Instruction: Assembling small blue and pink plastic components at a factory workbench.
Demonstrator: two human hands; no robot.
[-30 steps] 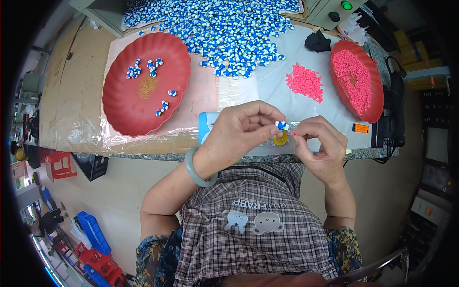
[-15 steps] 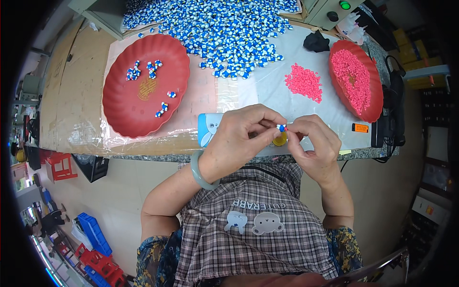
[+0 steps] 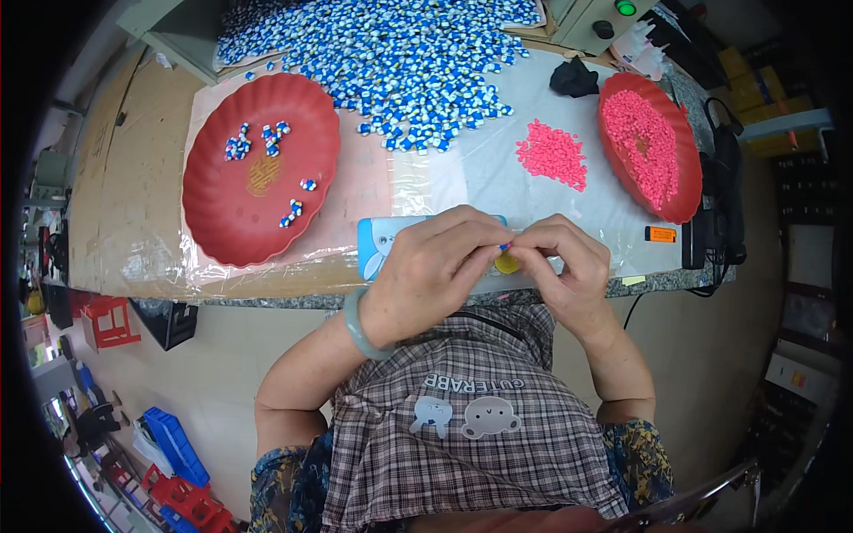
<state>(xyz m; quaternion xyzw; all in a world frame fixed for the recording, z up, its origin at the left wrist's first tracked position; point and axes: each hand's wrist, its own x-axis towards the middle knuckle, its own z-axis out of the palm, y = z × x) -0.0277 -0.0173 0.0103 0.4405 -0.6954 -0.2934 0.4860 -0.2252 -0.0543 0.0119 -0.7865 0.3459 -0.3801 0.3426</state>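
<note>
Both my hands meet just above the table's near edge. My left hand (image 3: pixel 431 271) is pinched on a small blue-and-white piece (image 3: pixel 504 248), mostly covered by the fingertips. From the other side my right hand (image 3: pixel 573 271) presses thumb and forefinger together at the same piece, where a speck of pink shows between the fingertips. Under the hands are a yellow round thing (image 3: pixel 506 264) and a light-blue item with a rabbit drawing (image 3: pixel 375 249), partly hidden by my left hand.
A big heap of blue-and-white pieces (image 3: pixel 418 98) covers the back. The red scalloped tray (image 3: pixel 218 213) at left holds several pieces. Loose pink bits (image 3: pixel 553 155) lie right of centre, beside another red tray (image 3: pixel 690 178) of pink bits. A black cloth (image 3: pixel 574 79) lies behind them.
My hands have come closer together, fingertips now meeting around the piece, which shows less than before. The whole view has shifted slightly.
</note>
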